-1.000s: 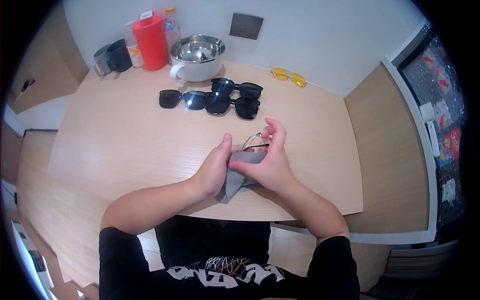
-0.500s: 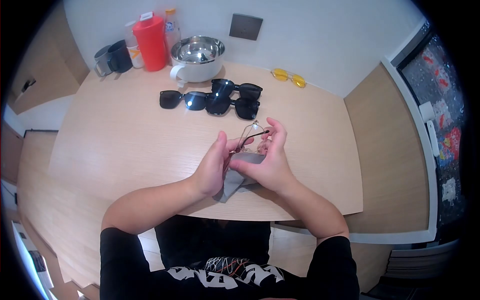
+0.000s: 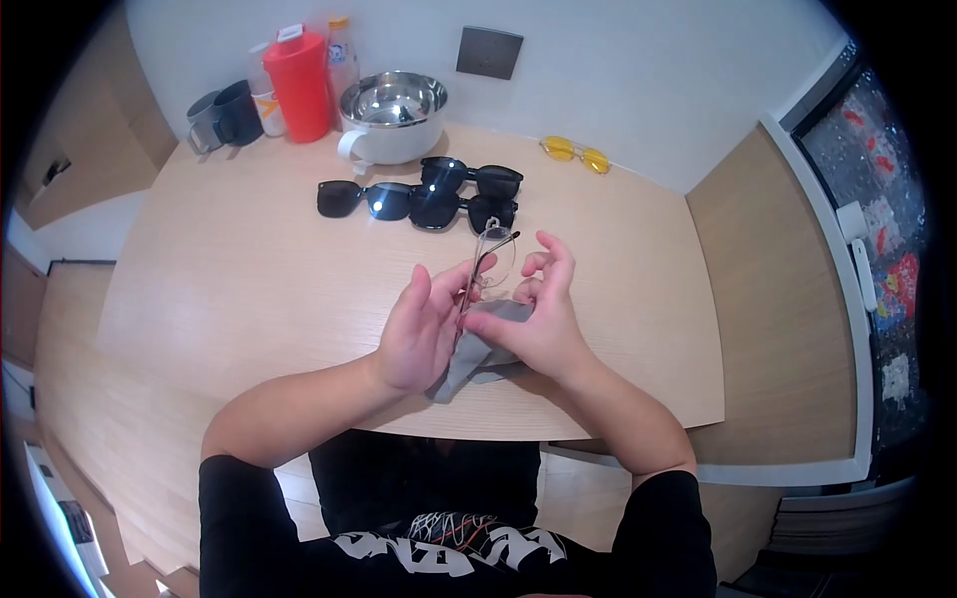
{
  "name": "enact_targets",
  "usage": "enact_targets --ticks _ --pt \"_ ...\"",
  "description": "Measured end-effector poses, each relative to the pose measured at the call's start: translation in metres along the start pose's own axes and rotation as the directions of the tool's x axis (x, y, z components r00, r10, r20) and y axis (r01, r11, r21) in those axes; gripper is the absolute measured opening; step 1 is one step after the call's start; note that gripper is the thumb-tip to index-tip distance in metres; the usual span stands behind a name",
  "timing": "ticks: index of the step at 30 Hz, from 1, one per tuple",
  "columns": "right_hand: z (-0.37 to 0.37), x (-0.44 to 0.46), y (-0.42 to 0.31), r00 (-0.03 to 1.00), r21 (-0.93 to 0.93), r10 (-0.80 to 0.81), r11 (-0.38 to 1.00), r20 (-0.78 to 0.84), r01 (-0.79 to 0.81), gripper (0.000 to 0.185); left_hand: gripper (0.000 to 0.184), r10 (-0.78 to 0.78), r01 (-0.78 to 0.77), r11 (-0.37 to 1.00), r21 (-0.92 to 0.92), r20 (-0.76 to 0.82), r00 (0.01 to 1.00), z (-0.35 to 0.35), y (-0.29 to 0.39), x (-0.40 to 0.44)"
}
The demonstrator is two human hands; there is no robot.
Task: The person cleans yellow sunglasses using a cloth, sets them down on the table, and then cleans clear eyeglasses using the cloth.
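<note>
Thin-framed clear glasses (image 3: pixel 501 257) stand tilted up between my hands, above the near part of the table. My left hand (image 3: pixel 421 329) has its thumb raised and its fingers spread behind the frame, with the glasses leaning against them. In my right hand (image 3: pixel 543 309) a grey cloth (image 3: pixel 477 364) is pinched under the thumb, and the lower part of the glasses meets it. The other right fingers are curled and raised. Beyond the glasses lie several dark sunglasses (image 3: pixel 364 199), close together.
Yellow-lensed glasses (image 3: pixel 575 154) lie by the wall. Along the back left of the table (image 3: pixel 229 289) stand a white-and-steel bowl (image 3: pixel 394 130), a red tumbler (image 3: pixel 299 85), a bottle (image 3: pixel 342 65), a white cup (image 3: pixel 269 112) and two dark mugs (image 3: pixel 237 112).
The clear glasses have risen out of the cloth and tilted up, now overlapping the nearest sunglasses in view. My left hand has opened and shifted slightly left; my right hand has barely moved.
</note>
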State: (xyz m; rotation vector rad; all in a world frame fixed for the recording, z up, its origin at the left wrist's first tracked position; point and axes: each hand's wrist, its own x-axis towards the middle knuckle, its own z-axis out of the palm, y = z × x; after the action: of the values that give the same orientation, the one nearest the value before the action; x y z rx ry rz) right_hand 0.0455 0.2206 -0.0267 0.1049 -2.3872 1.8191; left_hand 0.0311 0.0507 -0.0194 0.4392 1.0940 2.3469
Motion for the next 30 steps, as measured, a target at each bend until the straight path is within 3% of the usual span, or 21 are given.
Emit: enact_targets --ticks 2,5,8,12,15,17,20,25,30 --pt "0.003 -0.006 -0.001 0.993 -0.077 -0.065 0.994 0.102 0.073 0.122 0.095 0.019 -0.019 1.0 0.005 0.027 0.999 -0.003 0.0 0.0" --pt "0.005 -0.008 -0.001 0.982 -0.1 -0.123 0.985 0.146 0.139 0.12 0.095 0.084 0.006 0.963 -0.268 0.325 0.942 -0.035 -0.011 0.007" --pt "0.003 -0.001 0.0 0.996 -0.022 -0.035 0.999 0.078 0.037 0.119 0.094 0.053 -0.054 0.999 0.009 0.068 0.996 -0.007 0.003 0.0" --pt "0.003 0.002 -0.001 0.997 0.241 0.036 0.969 0.062 -0.05 0.118 0.094 0.042 -0.041 0.999 -0.016 0.059 0.997 -0.005 -0.003 -0.001" --pt "0.004 -0.004 0.008 0.983 0.033 -0.097 0.995 0.154 0.093 0.116 0.092 0.055 -0.056 0.998 0.008 0.119 0.991 -0.005 0.001 0.0" --pt "0.009 -0.003 0.015 0.967 0.075 -0.13 0.99 0.22 0.116 0.114 0.091 0.044 -0.028 0.997 -0.068 0.242 0.969 -0.015 0.002 0.001" --pt "0.008 -0.004 0.008 0.971 0.072 -0.123 0.991 0.203 0.11 0.11 0.085 0.018 -0.015 1.0 -0.023 0.135 0.991 0.005 0.009 -0.003" --pt "0.002 0.004 0.017 0.994 0.17 -0.064 0.984 0.084 0.049 0.101 0.06 -0.067 0.062 0.995 0.084 0.056 0.996 0.013 0.013 -0.003" --pt "0.011 0.001 0.022 0.97 0.203 -0.176 0.969 0.169 0.14 0.099 0.027 -0.08 0.076 0.994 0.076 0.054 0.995 -0.005 0.003 0.001"
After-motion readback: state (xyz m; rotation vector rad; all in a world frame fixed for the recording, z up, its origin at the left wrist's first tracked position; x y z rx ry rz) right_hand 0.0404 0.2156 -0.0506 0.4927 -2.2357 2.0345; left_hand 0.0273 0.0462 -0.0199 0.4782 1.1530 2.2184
